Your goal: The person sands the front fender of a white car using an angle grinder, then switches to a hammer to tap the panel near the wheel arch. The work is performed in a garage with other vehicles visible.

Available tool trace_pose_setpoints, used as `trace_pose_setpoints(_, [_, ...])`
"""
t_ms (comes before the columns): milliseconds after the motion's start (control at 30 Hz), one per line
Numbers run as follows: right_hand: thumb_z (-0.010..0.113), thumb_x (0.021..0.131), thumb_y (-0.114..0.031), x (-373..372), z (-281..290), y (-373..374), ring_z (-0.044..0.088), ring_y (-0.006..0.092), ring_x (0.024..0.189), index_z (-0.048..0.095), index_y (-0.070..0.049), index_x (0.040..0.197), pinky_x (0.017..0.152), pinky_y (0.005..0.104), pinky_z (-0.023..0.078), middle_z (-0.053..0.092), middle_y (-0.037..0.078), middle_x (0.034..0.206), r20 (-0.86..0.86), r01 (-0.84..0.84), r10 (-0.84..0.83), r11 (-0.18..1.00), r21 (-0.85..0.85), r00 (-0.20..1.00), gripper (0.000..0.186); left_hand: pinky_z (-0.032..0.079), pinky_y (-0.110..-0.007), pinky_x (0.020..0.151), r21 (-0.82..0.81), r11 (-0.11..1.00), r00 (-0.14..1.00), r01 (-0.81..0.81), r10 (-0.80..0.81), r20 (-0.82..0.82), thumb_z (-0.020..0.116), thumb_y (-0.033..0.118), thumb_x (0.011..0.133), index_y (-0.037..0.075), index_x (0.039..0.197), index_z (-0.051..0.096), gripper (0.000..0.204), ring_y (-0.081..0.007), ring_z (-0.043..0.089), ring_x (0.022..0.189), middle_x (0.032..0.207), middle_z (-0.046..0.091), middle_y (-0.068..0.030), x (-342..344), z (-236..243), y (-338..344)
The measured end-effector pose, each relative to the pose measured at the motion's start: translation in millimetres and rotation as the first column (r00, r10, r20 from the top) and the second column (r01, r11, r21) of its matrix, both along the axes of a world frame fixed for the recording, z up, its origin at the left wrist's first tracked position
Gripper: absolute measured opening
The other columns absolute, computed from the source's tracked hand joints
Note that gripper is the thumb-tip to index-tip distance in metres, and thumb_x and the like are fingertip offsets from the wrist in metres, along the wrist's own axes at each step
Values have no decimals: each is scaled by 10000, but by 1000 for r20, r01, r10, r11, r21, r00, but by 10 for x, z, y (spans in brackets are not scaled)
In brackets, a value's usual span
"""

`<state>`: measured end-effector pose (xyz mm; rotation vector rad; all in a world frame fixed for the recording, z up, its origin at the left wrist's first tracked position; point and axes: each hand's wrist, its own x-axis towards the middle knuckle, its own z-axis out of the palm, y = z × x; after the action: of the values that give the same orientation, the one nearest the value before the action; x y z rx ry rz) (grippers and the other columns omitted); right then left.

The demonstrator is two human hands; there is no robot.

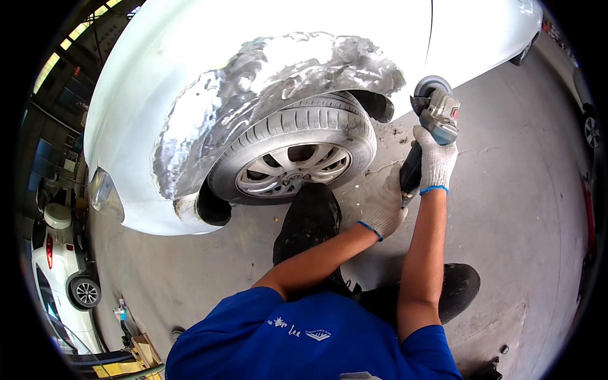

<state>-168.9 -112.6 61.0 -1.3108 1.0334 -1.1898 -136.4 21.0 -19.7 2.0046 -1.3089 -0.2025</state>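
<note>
Grey workshop floor [519, 209] bore a white car [139, 120], bare metal [190, 136] round its wheel arch [269, 101]. Angle grinder [441, 114]: beside the arch's rear lower corner; your right hand [437, 161] wrapped round its body, left hand [383, 212] closed on its tail, fingers mostly hidden. Tilted or slackly held, the disc [432, 83] could have snagged the arch or kicked toward the tyre [297, 120]. Contact, spin: indiscernible.

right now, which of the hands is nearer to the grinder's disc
Right. The right hand grips the grinder behind its head, close below the disc; the left hand is at the rear end, farther away.
</note>
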Motion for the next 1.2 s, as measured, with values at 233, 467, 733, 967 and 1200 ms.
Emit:
trace_pose_setpoints(233, [821,722,-150,34,-68,5,649,121,827,681,-6,1120,776,284,522,716,52,954,63,-49,43,994,97,997,446,487,-549,855,86,996,999,28,-24,-43,657,95,817,40,1475,275,762,-475,617,1039,1173,615,-268,43,-107,24])
trace_pose_setpoints(467, [801,763,-92,198,-214,182,680,168,715,671,11,1102,654,312,565,710,94,918,272,-252,212,960,120,939,377,515,-445,916,134,987,917,91,-31,-398,775,162,714,21,1442,305,878,-377,651,1065,1155,624,-236,330,261,244])
trace_pose_setpoints(733, [798,765,-123,660,-47,860,677,207,957,590,17,1212,854,356,561,681,97,1052,400,-515,460,857,35,793,513,531,-335,938,-203,971,512,-127,-111,-852,880,109,679,14,1292,494,730,-195,640,1066,1171,644,-92,1011,-341,572])
trace_pose_setpoints(967, [826,704,-181,842,61,1101,656,208,1076,521,26,1253,974,335,517,680,150,1135,279,-688,684,719,-100,674,662,500,-360,1009,-269,936,706,-227,-32,-707,874,78,706,-9,1340,456,765,-213,603,1187,1315,586,-135,1056,-223,917])
trace_pose_setpoints(1200, [773,778,-97,759,-210,457,669,164,884,674,19,1085,794,322,551,696,74,970,521,-507,346,837,204,780,342,491,-377,904,37,986,941,-161,165,-297,879,274,691,-7,1242,520,715,-207,612,1012,1119,640,-128,963,316,438])
